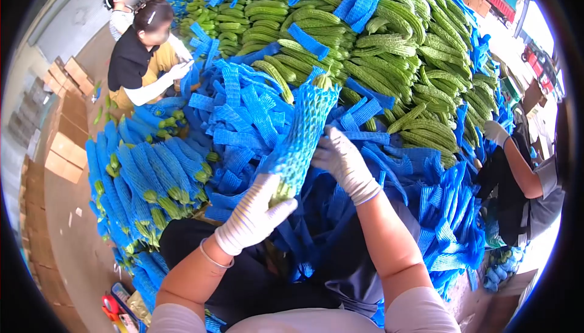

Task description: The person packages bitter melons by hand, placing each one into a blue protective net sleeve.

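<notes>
A bitter melon in a blue foam net sleeve (298, 135) stands tilted upright in front of me; its green ends show at top and bottom. My left hand (252, 214), in a white glove, is closed around its lower end. Beside the sleeve on the right is my right hand (345, 164), also gloved, with its fingers curled. Whether those fingers touch the net or hold anything is hidden. Loose blue net sleeves (243, 111) lie heaped behind and below both hands, some across my lap.
Bare bitter melons (389, 59) are piled high ahead. Sleeved melons (149, 175) are stacked at my left. One person in black (131, 62) sits at upper left with another behind; a gloved person's arm (520, 163) is at right. Cardboard boxes (67, 141) and tape (111, 304) lie left.
</notes>
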Demonstrator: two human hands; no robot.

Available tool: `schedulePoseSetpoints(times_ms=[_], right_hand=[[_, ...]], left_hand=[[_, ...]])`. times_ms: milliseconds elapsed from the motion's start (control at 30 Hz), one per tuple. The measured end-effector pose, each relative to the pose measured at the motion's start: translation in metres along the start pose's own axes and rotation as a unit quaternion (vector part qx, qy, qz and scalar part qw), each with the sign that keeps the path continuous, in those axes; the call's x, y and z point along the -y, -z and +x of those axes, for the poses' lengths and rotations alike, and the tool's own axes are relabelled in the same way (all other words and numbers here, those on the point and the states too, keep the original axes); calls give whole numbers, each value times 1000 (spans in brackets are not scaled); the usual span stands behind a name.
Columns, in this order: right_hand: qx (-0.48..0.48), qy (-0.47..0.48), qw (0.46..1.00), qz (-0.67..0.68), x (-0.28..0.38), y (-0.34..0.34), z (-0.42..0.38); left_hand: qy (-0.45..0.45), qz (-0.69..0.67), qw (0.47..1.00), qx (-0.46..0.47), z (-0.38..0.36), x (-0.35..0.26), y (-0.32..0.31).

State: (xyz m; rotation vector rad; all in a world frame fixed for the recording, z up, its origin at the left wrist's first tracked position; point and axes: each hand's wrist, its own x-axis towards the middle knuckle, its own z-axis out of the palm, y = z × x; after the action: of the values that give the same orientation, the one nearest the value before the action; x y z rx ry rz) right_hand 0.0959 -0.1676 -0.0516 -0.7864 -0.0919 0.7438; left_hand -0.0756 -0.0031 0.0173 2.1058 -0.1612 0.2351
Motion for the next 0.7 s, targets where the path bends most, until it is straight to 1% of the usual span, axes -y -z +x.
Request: schedulePoseSetpoints(times_ms=[33,67,100,133,167,200,267,300,333,367,400,433,467,500,533,567,600,633,667,700], right_hand=[[39,9,999,12,-7,-15,-5],[77,18,997,24,-11,-25,-8],[82,-20,996,31,-12,-14,-6],[86,-61,994,39,-7,-15,-9],[77,-46,996,-15,-3,-17,-14],[92,-26,994,-62,0,-23,-20],[113,9,984,-141,-10,-32,-26],[150,10,971,-184,-21,-26,-21],[162,2,968,-191,-23,-37,-27],[162,-12,963,-215,-26,-42,-30],[161,-26,958,-238,-30,-44,-31],[158,-7,954,-256,-37,-44,-30],[136,-36,950,-278,-41,-39,-26],[131,-32,956,-260,-43,-37,-25],[124,-25,962,-242,-43,-36,-23],[115,-14,955,-273,-42,-32,-19],[114,-14,955,-273,-42,-28,-17],[108,-12,955,-275,-43,-25,-15],[101,-11,956,-276,-42,-24,-15],[118,-18,955,-271,-41,-23,-16]], left_hand=[[-97,50,994,-2,4,-3,-6],[-112,62,991,38,7,-8,-2],[-8,-46,996,72,10,-13,6],[98,-153,978,103,10,-15,15],[129,-206,970,26,11,-16,20],[106,-190,974,-63,14,-9,23],[49,-139,970,-193,27,14,26],[-25,33,971,-234,34,20,30],[-94,207,938,-263,40,21,33],[-72,253,935,-238,41,17,33],[-59,346,902,-250,43,20,28],[-70,366,904,-209,42,23,28],[-82,382,905,-169,41,24,28],[-75,296,939,-155,39,22,26],[-108,202,955,-190,36,16,21],[-127,147,958,-212,34,13,27],[-148,90,957,-231,32,12,33],[-124,-67,945,-296,32,11,37],[-93,-171,921,-337,30,9,43],[-61,-185,922,-334,32,16,46]])
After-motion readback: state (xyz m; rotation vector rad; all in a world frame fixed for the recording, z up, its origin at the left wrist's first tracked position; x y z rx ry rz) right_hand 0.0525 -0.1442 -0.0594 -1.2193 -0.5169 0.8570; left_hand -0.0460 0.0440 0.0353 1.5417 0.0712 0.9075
